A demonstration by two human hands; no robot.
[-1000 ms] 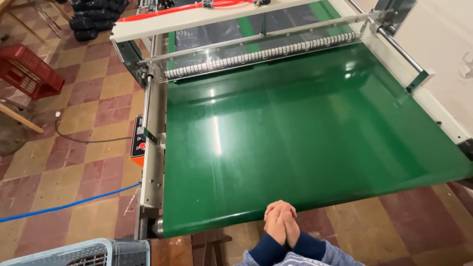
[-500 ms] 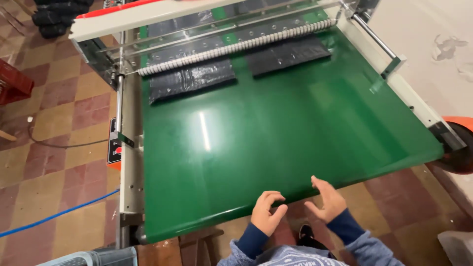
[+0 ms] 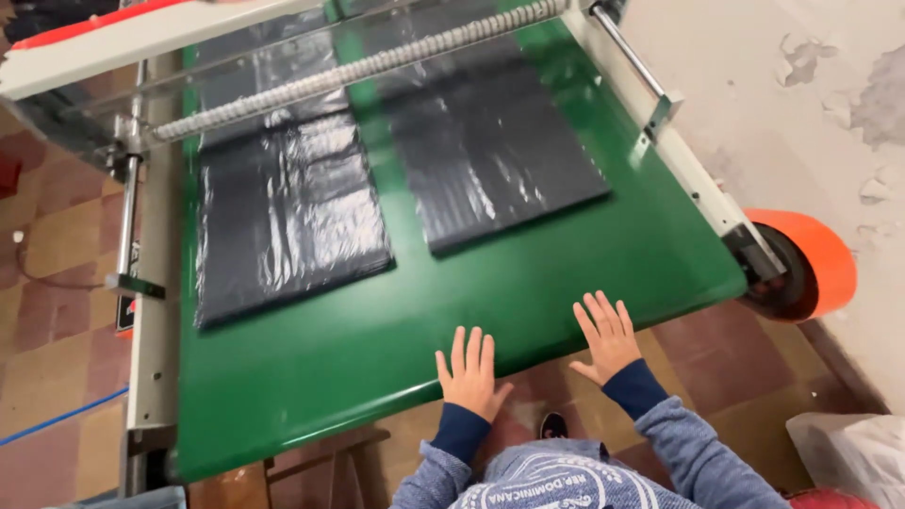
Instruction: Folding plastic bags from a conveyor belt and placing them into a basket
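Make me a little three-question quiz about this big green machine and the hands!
1. True or false: two flat black plastic sheets lie side by side on the wide green conveyor belt.
2. Is the left hand holding anything? A yes, B no.
3. What colour is the round roller at the belt's right corner?

Key: 1 true. 2 B; both it and the right hand are open, fingers spread, at the belt's near edge. 3 orange.

glossy smooth green belt [image 3: 528, 283]; shiny crinkled black plastic sheets [image 3: 283, 217]
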